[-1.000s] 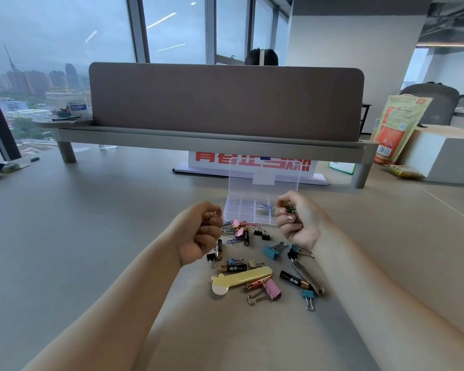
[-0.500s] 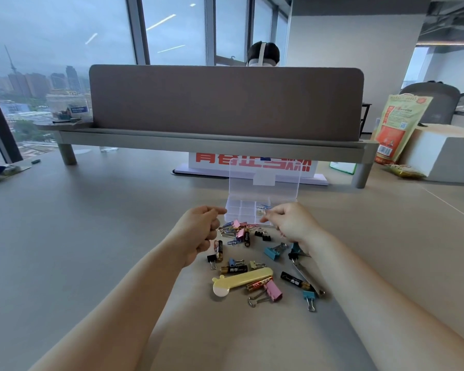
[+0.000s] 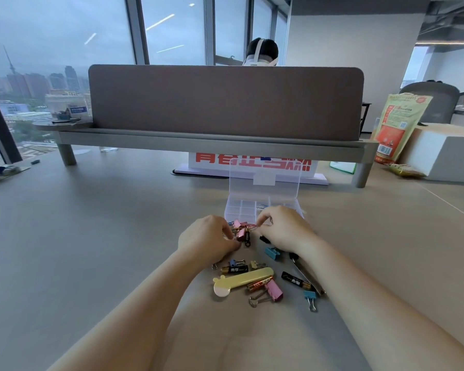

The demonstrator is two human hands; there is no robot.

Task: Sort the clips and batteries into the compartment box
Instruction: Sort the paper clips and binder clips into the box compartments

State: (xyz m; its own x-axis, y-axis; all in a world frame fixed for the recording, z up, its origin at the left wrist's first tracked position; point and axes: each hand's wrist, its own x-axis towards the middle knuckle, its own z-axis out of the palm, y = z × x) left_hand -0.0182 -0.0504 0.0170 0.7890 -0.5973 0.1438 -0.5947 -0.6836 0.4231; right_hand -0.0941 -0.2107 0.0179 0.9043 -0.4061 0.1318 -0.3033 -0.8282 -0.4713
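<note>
**Both hands drop from the box to the heap**

Head view: a second ago both hands were raised as loose fists level with the front of the compartment box point(image 3: 252, 210); half a second ago their fingertips were at its near edge. Now both have come down onto the cluster of clips and batteries lying just in front of the box. I judge that one delivery is finished and a fresh pick is starting, with most of the heap still unsorted on the table point(image 3: 91, 236).

The left hand point(image 3: 206, 241) has its fingers curled down into the cluster, fingertips against the pink binder clip point(image 3: 241, 233); whether they grip anything I cannot tell. The right hand point(image 3: 284, 228) has thumb and forefinger pressed together on a silver wire handle point(image 3: 263, 225) at the cluster's right edge. A black battery point(image 3: 247, 238) stands just beside the pink clip, between the two hands. The box sits just beyond the fingertips, lid upright, with a bluish clip point(image 3: 261, 207) in one compartment.
</note>
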